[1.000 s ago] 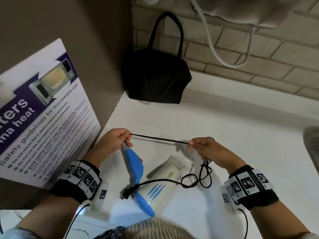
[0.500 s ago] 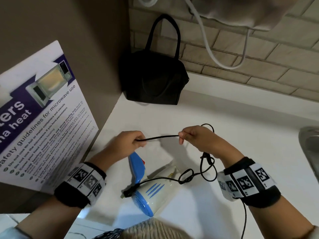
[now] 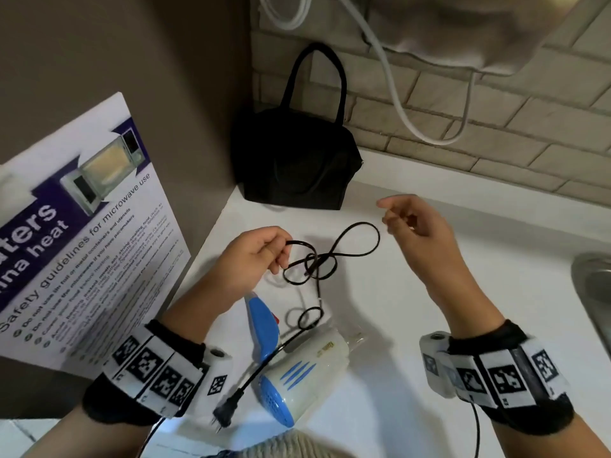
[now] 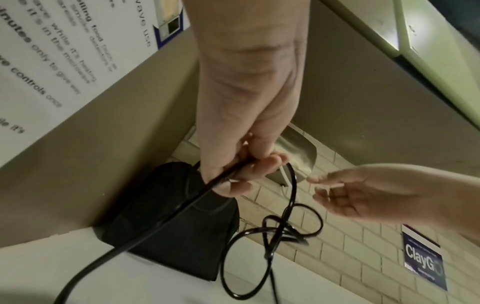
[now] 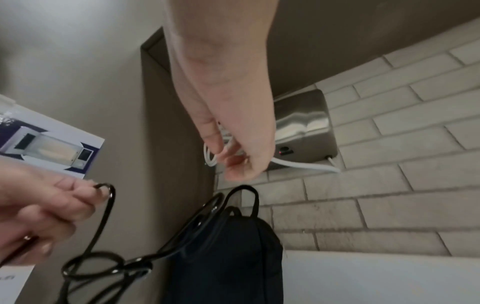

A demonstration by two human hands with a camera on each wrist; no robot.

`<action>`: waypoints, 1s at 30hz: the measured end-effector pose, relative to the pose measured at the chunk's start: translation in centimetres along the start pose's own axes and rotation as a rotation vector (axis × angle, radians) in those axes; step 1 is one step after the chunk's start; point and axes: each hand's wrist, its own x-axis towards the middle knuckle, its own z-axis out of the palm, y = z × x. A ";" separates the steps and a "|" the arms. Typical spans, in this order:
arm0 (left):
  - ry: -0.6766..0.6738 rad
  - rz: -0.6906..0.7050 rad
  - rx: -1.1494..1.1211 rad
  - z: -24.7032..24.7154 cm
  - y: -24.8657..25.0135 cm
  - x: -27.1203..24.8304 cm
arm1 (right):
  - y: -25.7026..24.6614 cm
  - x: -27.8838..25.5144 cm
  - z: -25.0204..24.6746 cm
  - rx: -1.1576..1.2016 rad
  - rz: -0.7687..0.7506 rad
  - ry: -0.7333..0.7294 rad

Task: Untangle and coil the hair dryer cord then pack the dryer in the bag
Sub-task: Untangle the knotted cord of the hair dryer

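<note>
A white and blue hair dryer (image 3: 307,368) lies on the white counter (image 3: 413,325), its blue handle folded up toward my left hand. The black cord (image 3: 330,256) hangs in tangled loops above it, and its plug (image 3: 224,411) dangles near my left wrist. My left hand (image 3: 258,259) pinches the cord (image 4: 228,174) between thumb and curled fingers. To the right of the loops my right hand (image 3: 410,223) is raised with loose fingers and holds nothing. A black bag (image 3: 297,160) with two handles stands in the corner behind the hands.
A microwave safety poster (image 3: 79,233) leans on the brown wall at left. A steel hand dryer (image 5: 303,127) with a white cable (image 3: 396,94) is mounted on the brick wall above. A sink rim (image 3: 591,285) shows at the right edge.
My right hand let go of the cord and moved up and right. The stretched length of cord dropped into loose loops hanging from my left hand.
</note>
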 end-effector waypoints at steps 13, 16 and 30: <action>0.026 0.039 -0.196 0.0 1.6 0.3 | -0.7 -2.4 5.0 0.105 -0.037 -0.690; 0.046 -0.022 -0.185 -0.3 0.8 0.4 | -1.2 -2.1 4.9 0.317 0.060 -0.637; 0.171 0.101 -0.282 -1.4 0.3 -1.0 | 6.0 -1.0 6.9 -0.290 0.152 -0.500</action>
